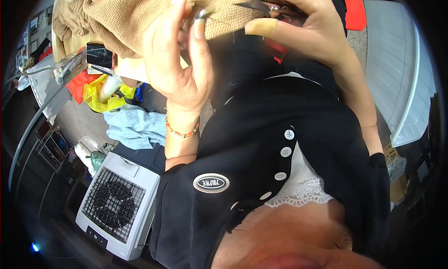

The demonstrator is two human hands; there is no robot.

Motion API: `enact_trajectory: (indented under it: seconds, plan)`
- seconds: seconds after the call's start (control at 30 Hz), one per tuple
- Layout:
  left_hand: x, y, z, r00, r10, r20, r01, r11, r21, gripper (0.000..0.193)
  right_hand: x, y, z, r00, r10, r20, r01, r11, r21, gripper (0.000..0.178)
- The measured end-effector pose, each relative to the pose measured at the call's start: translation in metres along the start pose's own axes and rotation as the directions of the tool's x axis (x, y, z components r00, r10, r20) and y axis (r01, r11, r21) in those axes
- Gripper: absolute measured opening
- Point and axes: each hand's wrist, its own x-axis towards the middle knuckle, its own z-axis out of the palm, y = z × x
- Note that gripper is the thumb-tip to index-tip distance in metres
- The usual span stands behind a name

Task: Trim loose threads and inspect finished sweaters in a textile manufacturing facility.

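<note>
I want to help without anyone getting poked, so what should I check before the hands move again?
1. Tan, coarsely knitted fabric within reach of the left hand: ok, fingers are at its edge.
2. Dark, pointed metal tool in the right hand: ok, held.
3. Tool's points away from left fingertips: ok, there's a gap.
4. Tool's points touching the fabric: cannot tell.
5. Tan tape wrap on right thumb: ok, in place.
6. Pale blue, soft knitted cloth away from the tool: ok.

Fan unit [116, 204] sits lower left, blue cloth [133, 128] above it; yellow bag [92, 95] upper left; red seat [354, 10] upper right.
</note>
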Motion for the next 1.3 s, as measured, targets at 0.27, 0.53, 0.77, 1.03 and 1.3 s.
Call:
enact_trajectory:
  seconds: [0.27,0.53,0.77,1.03,1.3]
  plan:
    - [0.014,-0.002,-0.015,0.980,0.065,0.186,-0.055,0.997,-0.059,0.031,-0.001,0.018,0.003,0.986,0.169,-0.001,-0.167,0.978,0.124,0.021]
    - [0.024,0.000,-0.024,0.941,0.070,0.330,-0.063,0.998,-0.033,0.020,0.019,0.061,0.018,0.842,-0.521,-0.137,0.535,0.775,0.336,0.016]
    - [0.024,-0.005,-0.031,0.919,0.133,0.371,-0.107,0.990,-0.091,0.030,0.016,0.045,0.015,0.880,-0.462,-0.111,0.454,0.748,0.484,0.014]
    - [0.018,-0.001,-0.036,0.921,0.068,0.384,-0.041,0.996,-0.076,0.030,0.019,0.060,0.025,0.857,-0.495,-0.141,0.486,0.690,0.536,0.012]
    - [0.023,0.007,-0.039,0.905,0.001,0.425,0.008,1.000,-0.021,0.023,0.005,0.005,0.004,0.987,0.136,0.090,-0.144,0.985,0.092,0.013]
